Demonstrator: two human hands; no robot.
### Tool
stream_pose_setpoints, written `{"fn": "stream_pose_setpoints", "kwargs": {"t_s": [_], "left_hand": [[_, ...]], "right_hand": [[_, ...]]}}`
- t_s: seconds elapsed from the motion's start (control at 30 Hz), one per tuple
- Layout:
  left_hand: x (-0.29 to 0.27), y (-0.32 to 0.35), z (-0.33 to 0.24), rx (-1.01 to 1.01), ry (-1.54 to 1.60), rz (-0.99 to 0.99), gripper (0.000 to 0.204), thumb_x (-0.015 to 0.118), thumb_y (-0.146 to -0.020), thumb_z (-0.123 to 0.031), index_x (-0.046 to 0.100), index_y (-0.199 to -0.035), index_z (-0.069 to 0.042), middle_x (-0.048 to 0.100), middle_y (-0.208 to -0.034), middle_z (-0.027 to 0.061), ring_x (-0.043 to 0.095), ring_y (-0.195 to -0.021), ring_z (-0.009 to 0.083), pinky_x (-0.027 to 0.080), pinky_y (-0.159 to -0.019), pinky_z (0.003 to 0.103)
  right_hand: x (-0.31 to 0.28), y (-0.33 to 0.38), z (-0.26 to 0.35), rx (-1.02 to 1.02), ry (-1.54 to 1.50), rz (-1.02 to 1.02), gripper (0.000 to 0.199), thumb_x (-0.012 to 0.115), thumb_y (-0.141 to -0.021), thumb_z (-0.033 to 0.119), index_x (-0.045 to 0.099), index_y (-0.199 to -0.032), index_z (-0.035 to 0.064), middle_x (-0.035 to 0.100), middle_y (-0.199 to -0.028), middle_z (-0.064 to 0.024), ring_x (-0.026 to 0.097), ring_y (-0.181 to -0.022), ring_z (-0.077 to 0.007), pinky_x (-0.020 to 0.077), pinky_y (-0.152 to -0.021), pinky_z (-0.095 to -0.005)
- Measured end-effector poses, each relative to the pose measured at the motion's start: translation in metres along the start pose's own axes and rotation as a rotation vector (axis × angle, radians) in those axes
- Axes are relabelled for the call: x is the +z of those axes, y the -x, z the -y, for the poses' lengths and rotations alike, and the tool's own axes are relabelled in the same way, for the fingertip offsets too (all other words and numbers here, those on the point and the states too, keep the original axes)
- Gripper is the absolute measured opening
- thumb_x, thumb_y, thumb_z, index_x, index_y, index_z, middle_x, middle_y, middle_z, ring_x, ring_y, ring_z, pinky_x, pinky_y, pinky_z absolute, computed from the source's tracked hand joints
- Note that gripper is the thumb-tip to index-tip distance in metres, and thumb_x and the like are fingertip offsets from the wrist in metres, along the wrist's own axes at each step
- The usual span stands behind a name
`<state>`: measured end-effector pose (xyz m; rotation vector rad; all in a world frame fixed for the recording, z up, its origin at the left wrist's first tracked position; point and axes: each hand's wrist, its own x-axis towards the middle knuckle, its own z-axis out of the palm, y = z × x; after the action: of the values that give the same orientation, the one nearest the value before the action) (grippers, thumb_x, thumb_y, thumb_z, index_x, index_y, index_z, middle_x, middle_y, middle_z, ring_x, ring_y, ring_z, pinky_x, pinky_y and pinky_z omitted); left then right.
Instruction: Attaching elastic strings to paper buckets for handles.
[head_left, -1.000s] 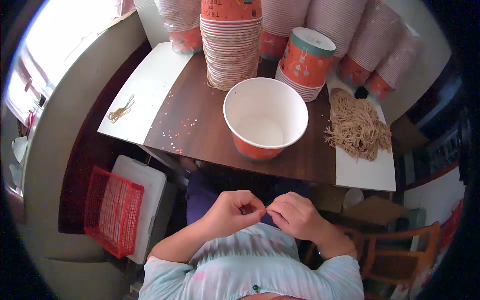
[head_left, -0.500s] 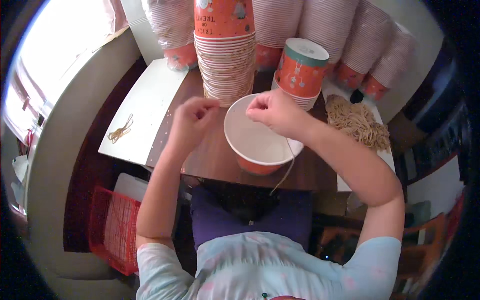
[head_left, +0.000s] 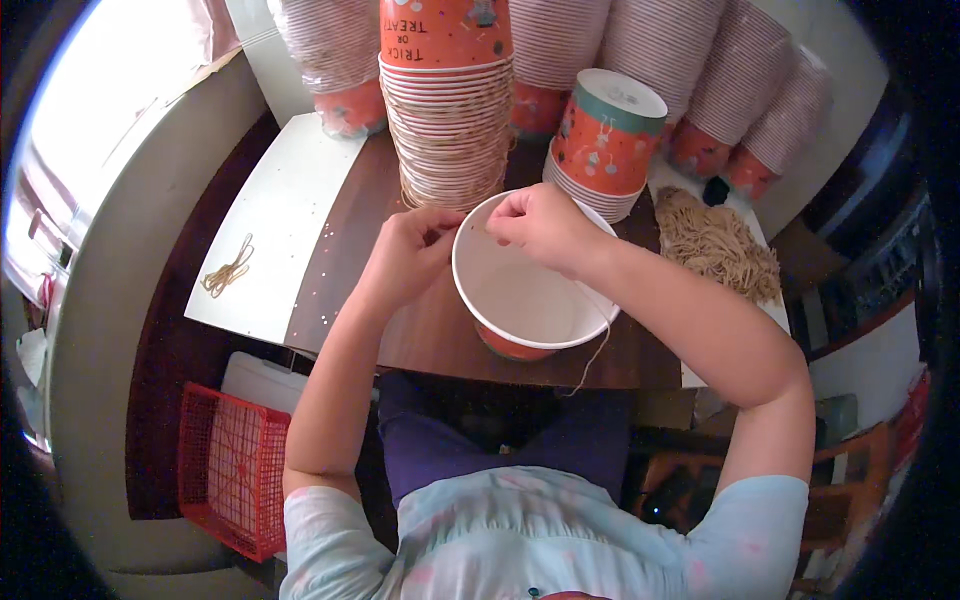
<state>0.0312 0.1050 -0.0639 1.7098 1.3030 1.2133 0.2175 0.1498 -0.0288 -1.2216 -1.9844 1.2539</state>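
A paper bucket (head_left: 520, 290), white inside and orange outside, stands tilted on the table in front of me with its mouth toward me. My left hand (head_left: 412, 250) is closed in a pinch against the outside of its far left rim; what sits between the fingertips is too small to make out. Inside the mouth, close to that same rim, my right hand (head_left: 545, 225) pinches with thumb and fingers. A thin beige cord (head_left: 606, 345) runs from under my right hand across the bucket and hangs over the near right rim.
Behind the bucket rises a tall stack of nested buckets (head_left: 450, 130) with cords about their rims. To its right stands a shorter upside-down stack (head_left: 605, 140). A heap of beige cords (head_left: 715, 245) lies at right, a small cord bundle (head_left: 228, 268) at left. A red basket (head_left: 235, 465) sits below left.
Both hands have come down to the bucket's far left rim, the left from apart to touching it. The bucket has shifted slightly right, and the cord's hanging end with it.
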Motion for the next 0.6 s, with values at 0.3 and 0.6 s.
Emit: {"fn": "stream_pose_setpoints", "kwargs": {"t_s": [0.3,0.6], "left_hand": [[0.005,0.001,0.003,-0.004,0.047,-0.008,0.021,0.061,-0.083,-0.007,0.065,-0.1,0.005,0.067,-0.078,0.0069,0.058,-0.068,0.0064,0.047,-0.061,0.023],[0.007,0.002,0.004,0.02,0.09,-0.012,0.023,0.06,-0.083,-0.005,0.065,-0.103,0.005,0.068,-0.079,0.0082,0.058,-0.07,0.0067,0.048,-0.063,0.024]], "right_hand": [[0.005,-0.009,-0.008,-0.03,0.044,-0.008,0.011,0.063,-0.077,0.011,0.063,-0.071,0.0021,0.059,-0.065,-0.001,0.051,-0.056,-0.0066,0.0416,-0.049,-0.0245],[0.009,-0.012,-0.009,-0.013,0.059,-0.022,0.013,0.063,-0.079,0.012,0.063,-0.07,0.0023,0.06,-0.066,-0.0013,0.052,-0.058,-0.0069,0.042,-0.051,-0.0249]]}}
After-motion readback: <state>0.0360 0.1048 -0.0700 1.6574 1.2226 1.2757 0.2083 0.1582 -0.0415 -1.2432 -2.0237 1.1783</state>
